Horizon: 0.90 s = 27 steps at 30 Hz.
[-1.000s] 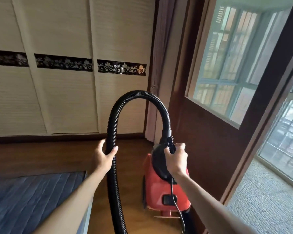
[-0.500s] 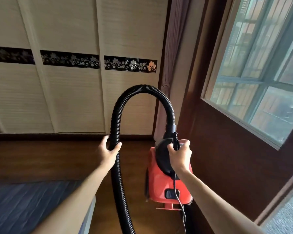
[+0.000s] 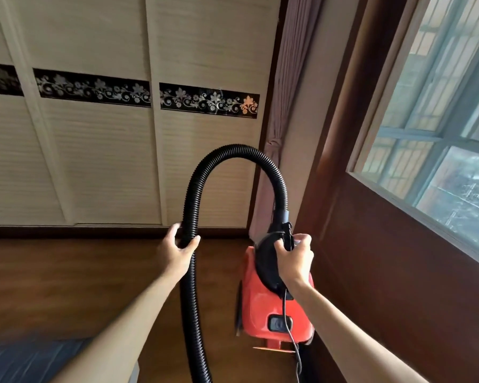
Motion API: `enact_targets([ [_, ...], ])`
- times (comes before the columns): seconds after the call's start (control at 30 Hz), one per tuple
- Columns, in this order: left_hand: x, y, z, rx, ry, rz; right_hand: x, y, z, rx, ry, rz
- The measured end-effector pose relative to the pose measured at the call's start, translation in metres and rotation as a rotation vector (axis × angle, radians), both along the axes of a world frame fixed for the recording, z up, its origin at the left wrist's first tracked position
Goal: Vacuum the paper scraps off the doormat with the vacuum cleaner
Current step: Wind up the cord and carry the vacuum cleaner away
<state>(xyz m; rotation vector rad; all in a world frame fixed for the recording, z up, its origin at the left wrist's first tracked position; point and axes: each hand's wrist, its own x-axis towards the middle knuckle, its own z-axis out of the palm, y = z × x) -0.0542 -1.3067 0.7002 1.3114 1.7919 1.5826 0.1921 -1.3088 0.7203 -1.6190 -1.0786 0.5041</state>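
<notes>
A red vacuum cleaner (image 3: pixel 263 308) with a black top hangs above the wooden floor, carried in my right hand (image 3: pixel 295 258), which grips its black handle. Its ribbed black hose (image 3: pixel 224 156) arches up from the body and runs down past the frame's lower edge. My left hand (image 3: pixel 177 248) grips the hose on its left side. A thin black cord (image 3: pixel 288 330) dangles from the body. No doormat or paper scraps are in view.
A cream panelled wardrobe (image 3: pixel 108 161) with a black floral band fills the far wall. A tied curtain (image 3: pixel 280 120) hangs in the corner. A dark wood wall with a window (image 3: pixel 440 120) stands close on the right. A blue quilted mattress (image 3: pixel 25 360) lies at lower left.
The view has tilted up and turned left: the balcony doorway on the right has left the frame and less of the mattress shows. Both hands keep the same grips.
</notes>
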Motion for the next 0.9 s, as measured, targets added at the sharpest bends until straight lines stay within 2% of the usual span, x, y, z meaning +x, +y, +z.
enact_targets([
  [0.4,-0.038,0.158,0.013,-0.061,0.079,-0.017,-0.029,0.156,0.018,-0.012,0.005,-0.025],
  [0.67,-0.063,0.252,0.006,-0.043,0.119,0.005,-0.046,0.251,0.000,-0.014,0.017,-0.013],
  [0.9,-0.100,0.363,0.002,-0.068,0.209,0.030,-0.071,0.368,-0.016,-0.069,0.039,0.025],
])
